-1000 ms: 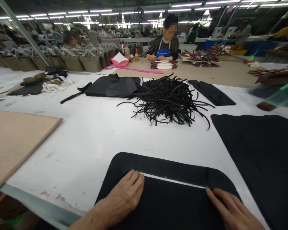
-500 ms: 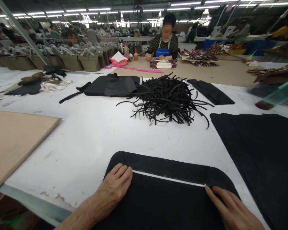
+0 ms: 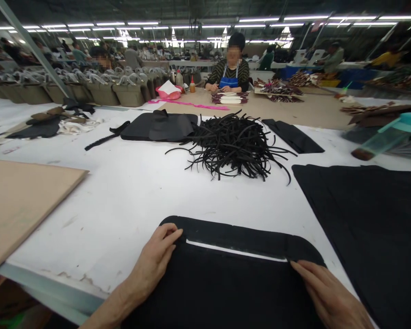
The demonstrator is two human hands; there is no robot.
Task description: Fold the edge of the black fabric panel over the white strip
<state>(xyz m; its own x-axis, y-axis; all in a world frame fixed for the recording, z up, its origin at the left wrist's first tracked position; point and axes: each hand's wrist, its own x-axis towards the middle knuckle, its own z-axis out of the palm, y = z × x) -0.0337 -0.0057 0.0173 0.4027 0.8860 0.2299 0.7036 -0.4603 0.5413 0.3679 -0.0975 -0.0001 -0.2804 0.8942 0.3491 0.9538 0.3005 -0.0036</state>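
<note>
A black fabric panel with rounded far corners lies on the white table right in front of me. A thin white gap runs across it below a folded black band. My left hand lies flat on the panel's left end, fingers stretched toward the left end of the gap. At the gap's right end my right hand rests flat with fingers extended. Neither hand holds anything.
A heap of black strips sits mid-table, with folded black pieces behind it and a large black sheet at right. A brown board lies at left. A person in a blue apron works at the far table.
My left hand has slid leftward along the panel, from near the middle to its left end. The right hand has stayed at the gap's right end. The view has tilted slightly.
</note>
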